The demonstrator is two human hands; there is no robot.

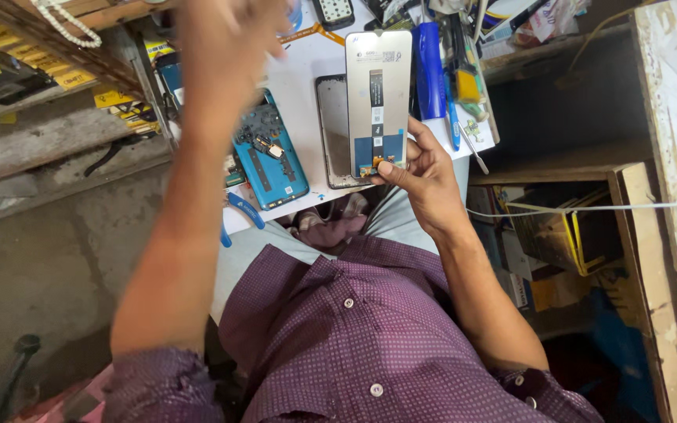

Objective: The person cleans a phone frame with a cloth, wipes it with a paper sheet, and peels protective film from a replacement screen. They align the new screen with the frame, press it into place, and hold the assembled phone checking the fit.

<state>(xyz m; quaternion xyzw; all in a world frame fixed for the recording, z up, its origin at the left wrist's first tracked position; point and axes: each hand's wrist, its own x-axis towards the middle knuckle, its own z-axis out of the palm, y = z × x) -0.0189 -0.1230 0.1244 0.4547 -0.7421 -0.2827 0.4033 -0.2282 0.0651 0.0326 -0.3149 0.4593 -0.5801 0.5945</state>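
I see the right hand (426, 174) pinching the screen panel (378, 102) at its bottom edge, back side up, held upright over the white table (299, 86). Left hand (225, 47) is raised and blurred above the table's left part; I cannot tell whether it is closed or holds anything. On the table, left of the panel: grey frame (329, 133), then opened teal phone (269, 157). Blue-handled pliers (243, 210) at near edge
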